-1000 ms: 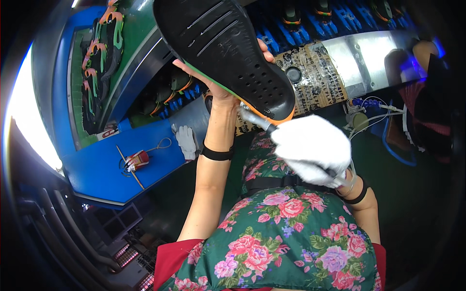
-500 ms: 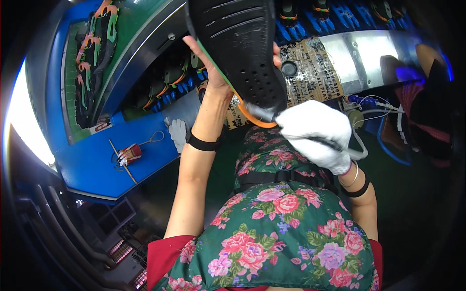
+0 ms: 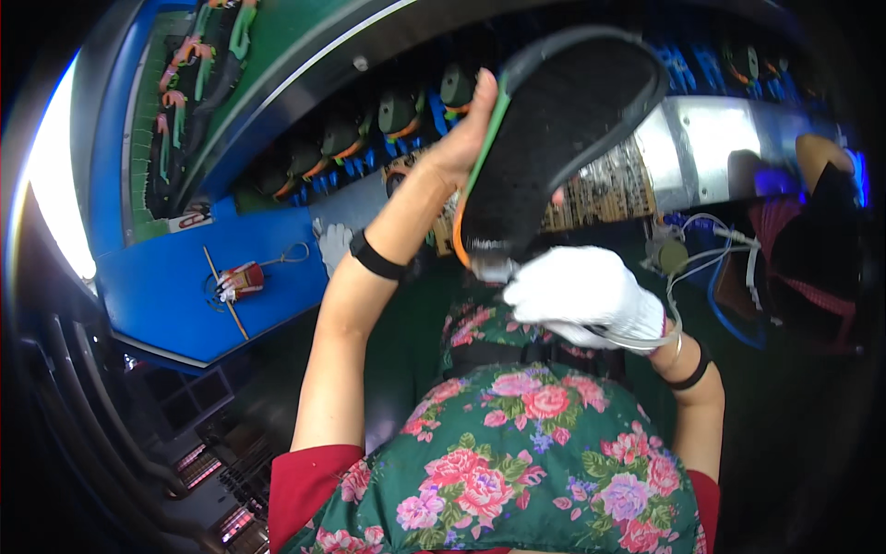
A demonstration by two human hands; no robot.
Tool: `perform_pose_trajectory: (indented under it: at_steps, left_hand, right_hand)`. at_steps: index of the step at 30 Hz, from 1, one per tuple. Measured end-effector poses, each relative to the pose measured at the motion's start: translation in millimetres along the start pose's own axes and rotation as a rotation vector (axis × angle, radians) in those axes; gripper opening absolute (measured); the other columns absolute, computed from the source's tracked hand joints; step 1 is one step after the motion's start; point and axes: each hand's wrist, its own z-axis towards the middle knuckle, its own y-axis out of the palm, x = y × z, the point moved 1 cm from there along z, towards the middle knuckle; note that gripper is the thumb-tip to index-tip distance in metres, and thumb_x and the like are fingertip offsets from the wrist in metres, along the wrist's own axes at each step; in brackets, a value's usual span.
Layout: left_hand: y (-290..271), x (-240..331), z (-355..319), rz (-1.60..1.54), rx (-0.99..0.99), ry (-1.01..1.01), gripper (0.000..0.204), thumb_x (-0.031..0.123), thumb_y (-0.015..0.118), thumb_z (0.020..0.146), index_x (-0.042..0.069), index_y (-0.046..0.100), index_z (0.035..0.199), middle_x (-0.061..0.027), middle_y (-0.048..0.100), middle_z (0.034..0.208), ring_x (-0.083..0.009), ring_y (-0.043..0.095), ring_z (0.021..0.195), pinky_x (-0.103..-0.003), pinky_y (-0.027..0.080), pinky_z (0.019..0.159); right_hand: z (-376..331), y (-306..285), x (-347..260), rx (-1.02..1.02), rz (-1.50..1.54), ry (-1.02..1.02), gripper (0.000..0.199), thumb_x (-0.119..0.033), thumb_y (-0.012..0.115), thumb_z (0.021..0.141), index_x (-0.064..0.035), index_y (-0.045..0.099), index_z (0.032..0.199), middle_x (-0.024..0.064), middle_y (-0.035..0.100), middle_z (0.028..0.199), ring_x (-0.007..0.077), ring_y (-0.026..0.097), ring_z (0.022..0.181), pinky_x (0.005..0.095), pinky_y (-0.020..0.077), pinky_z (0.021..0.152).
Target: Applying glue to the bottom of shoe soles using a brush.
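Observation:
My bare left hand [image 3: 463, 146] grips a black shoe sole [image 3: 563, 120] along its left side, fingers mostly hidden behind it. Green and orange edging shows on that side, and the wide end points up and right. In a white knitted glove, my right hand [image 3: 581, 294] is closed around a brush whose handle is hidden. The brush's pale, blurred head [image 3: 494, 268] touches or nearly touches the sole's narrow lower end. A clear tube [image 3: 672, 309] runs by the gloved wrist.
A blue side table [image 3: 175, 305] at left holds a small red-and-white item [image 3: 242, 280] with a stick, and a white glove [image 3: 335, 247]. Beyond are racked shoe parts [image 3: 397, 115] and a metal ledge [image 3: 706, 148]. Hoses [image 3: 706, 245] and another person's arm [image 3: 821, 157] are at right.
The sole has tilted right and moved down, its wide end now fully in view. The holes and grooves seen before no longer show. My right hand and the brush have shifted slightly left and down.

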Motion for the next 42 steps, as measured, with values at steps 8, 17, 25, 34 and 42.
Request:
perform_pose_trajectory:
  at_steps: [8,17,25,34,42]
  left_hand:
    - [-9,-38,-11,-0.505,-0.091,0.076,0.116,0.096,0.022,0.085,0.006,0.046,0.155,-0.0238,0.069,0.126,-0.0457,0.074,0.088,-0.057,0.062,0.081]
    - [19,-77,-40,-0.484,0.205,0.15,0.056,0.047,0.049,0.109,0.001,0.063,0.137,-0.0168,0.067,0.136,-0.0281,0.066,0.123,-0.048,0.05,0.112]
    - [25,-87,-78,0.001,0.365,0.019,0.044,0.024,0.052,0.111,0.004,0.05,0.151,-0.015,0.058,0.148,-0.0276,0.058,0.135,-0.042,0.05,0.114]
    - [19,-119,-71,-0.918,-0.316,0.417,0.094,0.053,0.066,0.084,0.01,0.037,0.163,-0.0259,0.046,0.159,-0.0459,0.052,0.14,-0.061,0.04,0.12]
    - [48,-133,-38,-1.125,-0.188,0.35,0.102,0.082,0.055,0.089,0.012,0.039,0.161,-0.0174,0.048,0.159,-0.0379,0.051,0.143,-0.06,0.037,0.121]
  right_hand:
    - [-2,-23,-6,0.383,0.399,0.586,0.009,0.003,0.082,0.078,-0.0008,0.08,0.086,0.0139,0.08,0.093,0.0233,0.077,0.089,0.0343,0.0603,0.083]
    - [14,-58,-4,0.351,-0.164,0.375,0.02,-0.002,0.08,0.079,-0.0068,0.082,0.098,0.0108,0.08,0.102,0.027,0.077,0.093,0.0365,0.0598,0.084]
    - [15,-43,-24,0.259,-0.291,0.245,0.023,0.0,0.08,0.078,-0.0089,0.081,0.099,0.0094,0.079,0.102,0.0272,0.076,0.091,0.0371,0.0598,0.082]
    - [27,-29,-36,0.441,-0.371,0.258,0.016,-0.001,0.082,0.076,-0.0051,0.08,0.092,0.0123,0.08,0.098,0.0276,0.076,0.088,0.0374,0.0606,0.078]
    - [45,-49,-33,0.383,-0.52,0.118,0.036,0.004,0.077,0.079,-0.0078,0.08,0.113,0.0113,0.078,0.113,0.0302,0.074,0.103,0.0387,0.0585,0.089]
